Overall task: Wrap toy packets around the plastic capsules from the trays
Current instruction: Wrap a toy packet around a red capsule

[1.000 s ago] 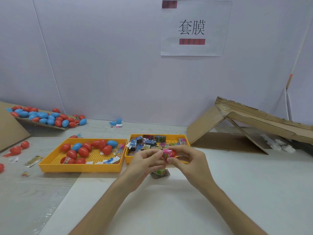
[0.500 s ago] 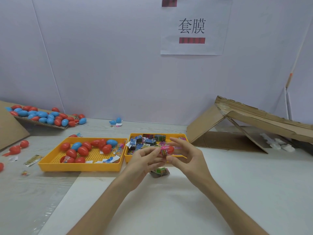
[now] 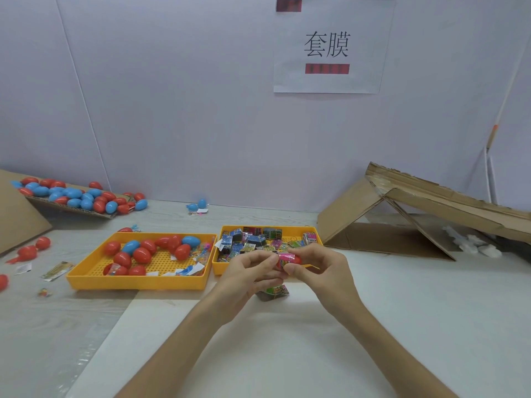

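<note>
Mid-frame I saw R hand fingers curl back onto the capsule, L hand pinching the pink packet, so wrap looked nearly on

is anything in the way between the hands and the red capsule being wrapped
Nothing visible does: the left hand and right hand both pinch the red capsule, with the pink packet round it, just in front of the packet tray.
</note>
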A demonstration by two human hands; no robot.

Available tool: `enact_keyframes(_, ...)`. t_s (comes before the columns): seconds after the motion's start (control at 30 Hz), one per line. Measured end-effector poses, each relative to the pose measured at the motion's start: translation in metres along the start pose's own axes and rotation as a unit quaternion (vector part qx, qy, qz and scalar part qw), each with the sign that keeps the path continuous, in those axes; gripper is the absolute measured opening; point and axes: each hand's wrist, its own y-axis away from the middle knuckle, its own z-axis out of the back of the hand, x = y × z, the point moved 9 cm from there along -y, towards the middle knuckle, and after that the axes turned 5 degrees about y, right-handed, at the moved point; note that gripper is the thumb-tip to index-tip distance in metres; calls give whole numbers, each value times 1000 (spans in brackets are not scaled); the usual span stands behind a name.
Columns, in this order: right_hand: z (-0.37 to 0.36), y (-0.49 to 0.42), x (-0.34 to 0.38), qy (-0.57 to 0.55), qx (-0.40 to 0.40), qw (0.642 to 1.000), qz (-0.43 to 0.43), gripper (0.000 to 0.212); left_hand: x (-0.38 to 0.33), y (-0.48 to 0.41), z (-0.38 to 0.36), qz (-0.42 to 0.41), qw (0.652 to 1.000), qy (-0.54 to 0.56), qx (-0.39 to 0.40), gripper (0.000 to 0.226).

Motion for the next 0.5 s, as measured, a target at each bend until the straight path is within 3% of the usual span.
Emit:
enact_keyframes(0.3, -1, 1, 1, 6, 0, 1000, 4, 22, 2, 0, 0, 8, 1000, 22, 1, 26)
enact_keyframes(0.43, -1, -1, 1, -60, -2, 998, -19, 34, 0, -1, 2, 8, 998, 55, -8, 30)
enact_keyframes(0.5, 4, -1, 0, -77, -18, 996, -32, 29, -1, -1, 3, 7, 998, 68, -8, 32)
